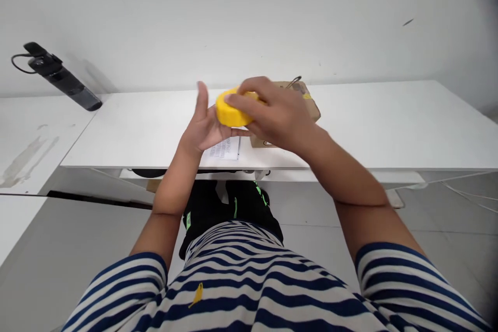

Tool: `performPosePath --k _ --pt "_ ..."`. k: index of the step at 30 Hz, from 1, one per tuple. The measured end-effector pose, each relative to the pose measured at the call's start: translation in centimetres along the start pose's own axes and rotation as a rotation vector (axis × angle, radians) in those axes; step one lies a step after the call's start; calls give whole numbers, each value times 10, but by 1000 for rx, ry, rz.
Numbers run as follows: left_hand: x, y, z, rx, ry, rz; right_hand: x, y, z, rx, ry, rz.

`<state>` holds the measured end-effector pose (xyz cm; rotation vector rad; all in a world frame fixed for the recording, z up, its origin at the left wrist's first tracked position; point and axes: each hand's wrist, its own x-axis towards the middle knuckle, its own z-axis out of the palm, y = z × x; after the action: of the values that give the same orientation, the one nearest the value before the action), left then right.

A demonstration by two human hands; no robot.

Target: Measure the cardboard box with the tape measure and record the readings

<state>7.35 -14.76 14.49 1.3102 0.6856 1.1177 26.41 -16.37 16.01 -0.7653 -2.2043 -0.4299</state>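
A pale wall fills the view beyond the fingers of both hands. The white tabletop runs below the fingers and well out to either side of them. Nearer the body than the fingers is a blue-and-white striped shirt, with dark trousers showing between the shirt and the tabletop's near edge. A cardboard box sits on the tabletop behind and below the right fingers, much of it hidden by the hand. Well to the left of the left fingers, a black bottle with a looped strap stands near the seam in the tabletop.

The right hand comes in from above, its fingers closed around a yellow round piece. The left hand is open, palm turned up, thumb raised and fingers stretched out under the piece; whether they touch it, I cannot tell. Beneath the left hand, a printed sheet lies on the tabletop, partly covered from view.

The yellow round piece is in the right fingers, above the left fingers and clear of the tabletop. Smallest is a thin dark loop at the box top, beyond the right hand.
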Motion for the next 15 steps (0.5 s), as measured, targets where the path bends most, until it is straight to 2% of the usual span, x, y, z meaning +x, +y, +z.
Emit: performPosePath --k 2,5,7,9,11,13,15 --pt "-1 -5 -10 -190 41 -37 20 -6 28 3 -99 20" --pt "11 -20 -39 -418 248 26 35 -10 59 -27 -224 34" --pt "25 -34 -65 -541 384 42 29 -11 74 -64 -289 83" --pt "42 -50 -91 -640 469 -20 14 -10 88 -117 -392 177" --pt "59 -65 -110 -655 523 -129 0 -8 108 -153 -653 257" --pt "73 -80 -119 -603 580 -222 -8 -5 130 -153 -787 272" --pt "82 -98 -120 -522 581 -244 -11 0 148 -145 -857 267"
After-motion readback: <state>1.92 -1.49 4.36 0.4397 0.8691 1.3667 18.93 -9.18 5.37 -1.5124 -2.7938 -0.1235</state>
